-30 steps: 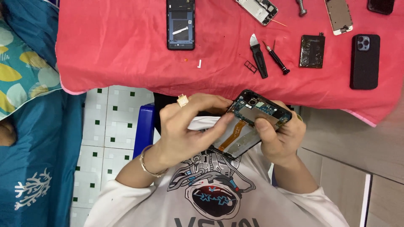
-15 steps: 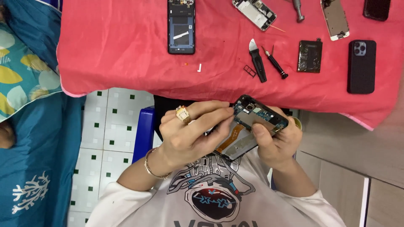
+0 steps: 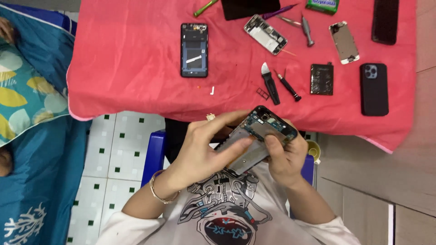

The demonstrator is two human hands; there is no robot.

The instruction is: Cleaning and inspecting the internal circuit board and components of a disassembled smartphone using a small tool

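Both hands hold an opened phone point(image 3: 268, 129) with its circuit board bare, just below the edge of the red cloth point(image 3: 136, 68). My left hand point(image 3: 200, 152), with a ring and a wrist bangle, grips a grey metal plate point(image 3: 247, 154) that sticks out under the phone. My right hand point(image 3: 284, 159) holds the phone's right side, thumb pressed on its lower edge.
On the red cloth lie a black phone frame point(image 3: 194, 50), a stripped phone body point(image 3: 265, 34), a black pry tool point(image 3: 270, 84), a small screwdriver point(image 3: 287, 85), a battery point(image 3: 321, 79), a screen part point(image 3: 344, 41) and a black phone point(image 3: 374, 89). Blue stool and tiled floor below.
The view has shifted, so more of the cloth's far side shows. My left hand's fingers have slid from over the phone down onto the grey plate. The phone stays between both hands.
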